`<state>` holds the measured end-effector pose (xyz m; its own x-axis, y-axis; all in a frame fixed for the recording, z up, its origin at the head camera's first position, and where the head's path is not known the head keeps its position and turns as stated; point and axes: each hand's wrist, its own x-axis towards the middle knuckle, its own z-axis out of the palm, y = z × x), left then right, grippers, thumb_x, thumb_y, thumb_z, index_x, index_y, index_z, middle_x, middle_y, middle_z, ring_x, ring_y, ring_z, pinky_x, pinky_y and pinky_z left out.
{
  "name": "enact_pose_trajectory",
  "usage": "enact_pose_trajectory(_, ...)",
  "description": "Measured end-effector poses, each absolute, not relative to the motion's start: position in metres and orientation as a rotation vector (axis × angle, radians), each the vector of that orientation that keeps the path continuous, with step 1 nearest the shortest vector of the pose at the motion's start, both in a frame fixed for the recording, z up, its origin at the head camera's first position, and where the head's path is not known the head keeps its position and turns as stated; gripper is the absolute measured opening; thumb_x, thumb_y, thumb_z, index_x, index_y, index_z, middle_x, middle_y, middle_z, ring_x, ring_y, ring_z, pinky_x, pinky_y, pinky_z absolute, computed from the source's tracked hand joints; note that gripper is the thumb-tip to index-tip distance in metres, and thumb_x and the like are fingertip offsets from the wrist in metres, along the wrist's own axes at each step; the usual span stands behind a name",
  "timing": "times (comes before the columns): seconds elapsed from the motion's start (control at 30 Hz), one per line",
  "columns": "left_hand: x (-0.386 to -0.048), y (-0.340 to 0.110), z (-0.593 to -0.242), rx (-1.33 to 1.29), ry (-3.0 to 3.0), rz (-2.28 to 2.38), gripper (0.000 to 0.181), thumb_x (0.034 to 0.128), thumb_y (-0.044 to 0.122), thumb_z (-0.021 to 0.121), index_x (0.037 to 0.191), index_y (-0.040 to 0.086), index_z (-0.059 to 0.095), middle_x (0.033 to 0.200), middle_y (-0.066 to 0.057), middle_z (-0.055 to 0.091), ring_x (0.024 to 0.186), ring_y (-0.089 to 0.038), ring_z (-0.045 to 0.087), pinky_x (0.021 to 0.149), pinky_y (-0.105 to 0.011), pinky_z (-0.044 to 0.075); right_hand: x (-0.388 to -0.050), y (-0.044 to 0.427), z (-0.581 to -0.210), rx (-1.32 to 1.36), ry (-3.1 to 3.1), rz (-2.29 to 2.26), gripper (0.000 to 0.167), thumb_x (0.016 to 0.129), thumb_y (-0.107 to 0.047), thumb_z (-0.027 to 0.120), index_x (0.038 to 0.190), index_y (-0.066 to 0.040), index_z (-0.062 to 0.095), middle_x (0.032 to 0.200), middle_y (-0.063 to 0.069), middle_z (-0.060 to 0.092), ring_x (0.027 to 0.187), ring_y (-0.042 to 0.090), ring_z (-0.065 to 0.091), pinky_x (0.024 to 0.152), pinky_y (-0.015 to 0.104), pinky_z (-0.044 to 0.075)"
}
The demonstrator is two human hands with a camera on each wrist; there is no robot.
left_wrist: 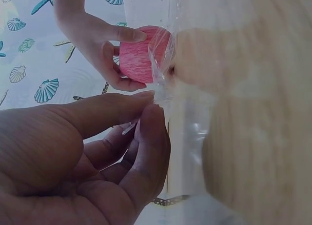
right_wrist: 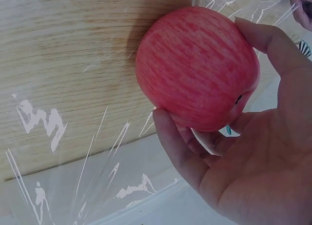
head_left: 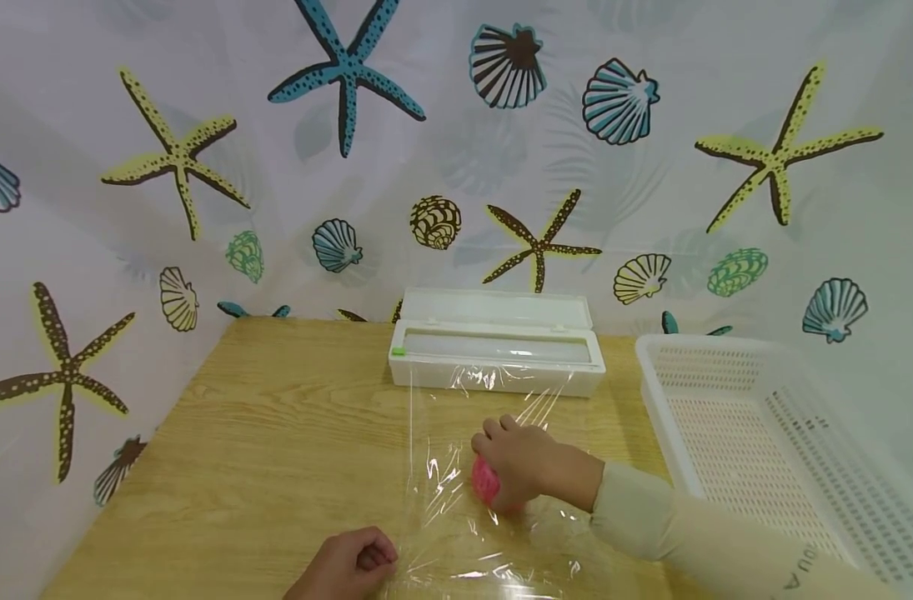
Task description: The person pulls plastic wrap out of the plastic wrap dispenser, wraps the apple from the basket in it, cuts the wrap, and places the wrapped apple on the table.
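The apple [right_wrist: 197, 69] is gripped by the right hand [head_left: 522, 462] over the film [head_left: 443, 477], whose edge is seemingly pinched by the left hand [head_left: 347, 562]. Placing appears underway; a gentle release is called for.

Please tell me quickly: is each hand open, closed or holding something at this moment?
Left hand: closed, pinching the clear film.
Right hand: closed, holding the red apple.

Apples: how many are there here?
1: a red apple in the right hand, over the clear film, in front of the white box. No others show.
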<state>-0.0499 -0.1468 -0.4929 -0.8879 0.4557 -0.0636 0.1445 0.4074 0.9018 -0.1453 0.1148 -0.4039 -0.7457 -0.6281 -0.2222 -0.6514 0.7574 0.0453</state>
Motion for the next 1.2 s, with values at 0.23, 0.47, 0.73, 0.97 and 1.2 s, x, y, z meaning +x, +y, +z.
enact_pose_trajectory(0.23,-0.051,-0.147,-0.494,0.497,2.368,1.465,0.007,0.0838,0.010,0.069,0.086,0.007,0.063,0.081,0.004,0.062,0.070,-0.005,0.056,0.064,-0.021,0.050,-0.145,0.123,-0.400,-0.989,2.801,0.116,0.088,0.063,-0.053,0.076,0.131,-0.007,0.046,0.120,0.009,0.048,0.110,0.025,0.046,0.071,0.041,0.053)
enact_pose_trajectory(0.47,-0.051,-0.143,-0.491,0.470,2.377,1.462,0.007,0.0833,0.009,0.069,0.085,0.007,0.063,0.079,0.004,0.061,0.070,-0.004,0.055,0.063,-0.021,0.049,-0.134,0.138,-0.381,-0.948,2.951,0.030,0.093,0.068,-0.064,0.069,0.128,0.004,0.047,0.126,0.019,0.047,0.116,0.034,0.045,0.085,0.044,0.049)
enact_pose_trajectory(0.73,-0.051,-0.145,-0.486,0.402,2.419,1.451,0.008,0.0838,0.011,0.069,0.086,0.007,0.062,0.079,0.004,0.060,0.071,-0.005,0.055,0.062,-0.022,0.049,-0.117,0.163,-0.365,-0.847,2.976,0.003,0.058,0.079,-0.042,0.071,0.110,0.004,0.057,0.111,0.016,0.053,0.102,0.031,0.050,0.071,0.037,0.052)
enact_pose_trajectory(0.97,-0.049,-0.145,-0.480,0.370,2.395,1.452,0.009,0.0846,0.011,0.068,0.087,0.005,0.062,0.079,0.001,0.060,0.071,-0.007,0.055,0.062,-0.022,0.048,-0.101,0.188,-0.368,-0.807,2.932,-0.061,0.048,0.082,-0.041,0.068,0.106,0.000,0.061,0.101,0.009,0.055,0.095,0.027,0.051,0.062,0.035,0.051)
enact_pose_trajectory(1.2,-0.049,-0.144,-0.478,0.380,2.404,1.446,0.009,0.0856,0.013,0.067,0.087,0.006,0.062,0.080,0.001,0.060,0.071,-0.008,0.056,0.063,-0.022,0.049,-0.084,0.207,-0.379,-0.832,2.915,-0.135,0.042,0.081,-0.036,0.070,0.106,-0.003,0.061,0.102,0.005,0.057,0.096,0.025,0.054,0.061,0.033,0.051)
